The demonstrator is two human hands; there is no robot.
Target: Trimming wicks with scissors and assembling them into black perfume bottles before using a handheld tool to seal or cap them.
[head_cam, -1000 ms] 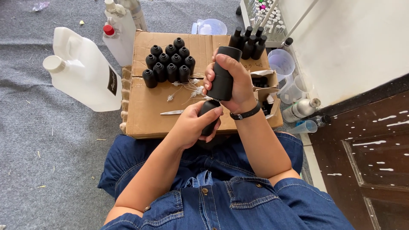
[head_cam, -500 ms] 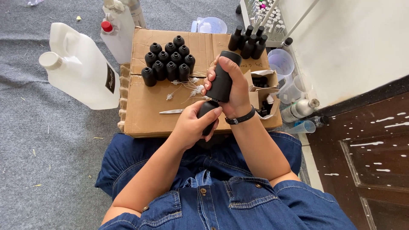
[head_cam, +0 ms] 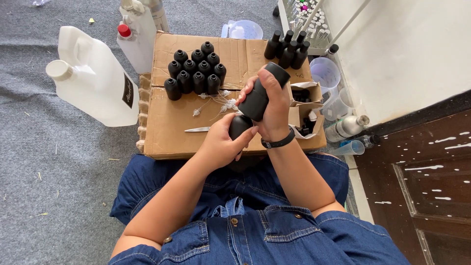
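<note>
Both hands grip at frame centre: right hand (head_cam: 274,105) tilts a black bottle (head_cam: 260,95) onto the small black bottle (head_cam: 239,126) steadied by the left hand (head_cam: 221,145).

Both bare forearms reach forward from rolled denim sleeves and meet over the lap. The left hand (head_cam: 221,143) sits lower, palm curled, fingers (head_cam: 247,136) wrapped closed around something dark. The right hand (head_cam: 272,105) is raised just above it, wrist bent and banded with a dark strap, its fingers closed in a grip, touching the left.
</note>
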